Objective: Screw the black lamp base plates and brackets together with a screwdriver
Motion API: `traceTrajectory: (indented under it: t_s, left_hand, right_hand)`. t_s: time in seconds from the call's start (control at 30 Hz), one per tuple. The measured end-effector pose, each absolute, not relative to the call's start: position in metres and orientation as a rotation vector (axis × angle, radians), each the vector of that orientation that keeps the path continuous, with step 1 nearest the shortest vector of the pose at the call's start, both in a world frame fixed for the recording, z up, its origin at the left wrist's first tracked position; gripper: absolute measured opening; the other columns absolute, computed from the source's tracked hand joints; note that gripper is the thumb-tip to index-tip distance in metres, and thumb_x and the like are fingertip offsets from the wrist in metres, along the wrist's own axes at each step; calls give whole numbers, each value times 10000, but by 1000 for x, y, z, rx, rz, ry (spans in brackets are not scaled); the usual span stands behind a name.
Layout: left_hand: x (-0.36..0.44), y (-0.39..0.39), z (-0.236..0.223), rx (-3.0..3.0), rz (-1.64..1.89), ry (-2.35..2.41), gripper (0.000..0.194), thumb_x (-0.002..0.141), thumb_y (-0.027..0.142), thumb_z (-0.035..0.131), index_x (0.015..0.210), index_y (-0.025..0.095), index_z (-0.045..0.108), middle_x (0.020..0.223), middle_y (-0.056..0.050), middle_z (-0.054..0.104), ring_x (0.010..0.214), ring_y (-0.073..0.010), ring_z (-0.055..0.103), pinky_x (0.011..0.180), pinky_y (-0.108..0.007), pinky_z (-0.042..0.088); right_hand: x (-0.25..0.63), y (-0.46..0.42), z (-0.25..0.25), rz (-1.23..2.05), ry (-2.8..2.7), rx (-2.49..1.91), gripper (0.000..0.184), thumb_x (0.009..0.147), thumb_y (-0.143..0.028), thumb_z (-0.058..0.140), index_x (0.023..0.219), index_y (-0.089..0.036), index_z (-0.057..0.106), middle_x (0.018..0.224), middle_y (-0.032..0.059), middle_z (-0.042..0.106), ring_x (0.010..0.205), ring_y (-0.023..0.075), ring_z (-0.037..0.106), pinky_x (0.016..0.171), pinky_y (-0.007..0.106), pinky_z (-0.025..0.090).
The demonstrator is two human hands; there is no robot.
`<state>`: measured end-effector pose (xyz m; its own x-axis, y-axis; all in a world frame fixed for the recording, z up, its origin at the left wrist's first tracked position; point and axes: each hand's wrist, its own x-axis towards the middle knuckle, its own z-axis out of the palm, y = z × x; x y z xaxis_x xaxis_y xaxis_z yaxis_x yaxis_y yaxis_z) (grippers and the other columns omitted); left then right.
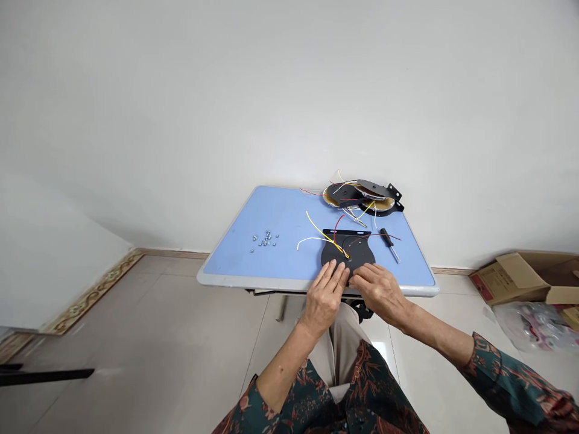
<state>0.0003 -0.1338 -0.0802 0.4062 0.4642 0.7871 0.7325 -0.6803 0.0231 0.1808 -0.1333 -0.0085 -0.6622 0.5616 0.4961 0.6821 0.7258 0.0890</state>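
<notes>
A round black metal plate (358,248) with a slotted, bent-up flange lies at the table's front edge. Yellow, white, red and dark wires come out of its centre; the yellow wire (315,226) and the white wire (308,239) reach to the left. My left hand (324,296) rests on the plate's near left part, fingers stretched out flat. Close beside it, my right hand (380,292) has its fingers curled together at the plate's near edge. Whatever is between those fingertips is hidden. A black-handled screwdriver (388,240) lies to the plate's right.
Several small metal screws (266,239) are scattered on the left of the blue table (244,265). Similar black round assemblies (346,194) with loose wires are piled at the back right, near the wall. An open cardboard box (506,280) and a plastic bag (536,325) stand on the floor at right.
</notes>
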Motion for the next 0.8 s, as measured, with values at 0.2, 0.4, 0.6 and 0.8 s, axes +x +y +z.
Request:
traceTrajectory:
  t_s: [0.2, 0.4, 0.6, 0.8]
  left_hand:
    - [1, -133, -80, -2346, -1169, -1036, 490, 1003, 96, 476, 1492, 117, 452, 1416, -135, 605, 1438, -285, 437, 1122, -493, 524]
    - [2, -133, -79, -2352, -1176, -1044, 538, 1004, 108, 486, 1533, 144, 393, 1415, -136, 604, 1426, -273, 455, 1121, -491, 527]
    - [2, -133, -77, -2340, -1155, -1033, 474, 1002, 118, 504, 1475, 124, 475, 1399, -136, 620, 1416, -281, 471, 1110, -487, 537]
    - [1, -134, -76, -2337, -1140, -1030, 409, 994, 124, 525, 1401, 101, 552, 1386, -133, 634, 1413, -292, 477, 1116, -480, 531]
  right_hand:
    - [205, -112, 5, -159, -2300, -1229, 163, 994, -329, 577, 962, -203, 674, 891, 61, 696, 765, 173, 635, 684, 290, 431]
    - [251, -44, 16, -169, -1971, -2113, 339, 981, -461, 557, 1075, -147, 642, 960, 145, 723, 867, 264, 668, 667, 315, 391]
    - [258, -27, 18, 277, -1905, -2206, 161, 902, -301, 639, 847, -149, 652, 835, 143, 736, 849, 251, 682, 675, 300, 413]
    - [229, -92, 15, 1090, -1388, -1299, 375, 888, -554, 629, 954, -208, 502, 872, 69, 723, 636, 181, 675, 525, 293, 511]
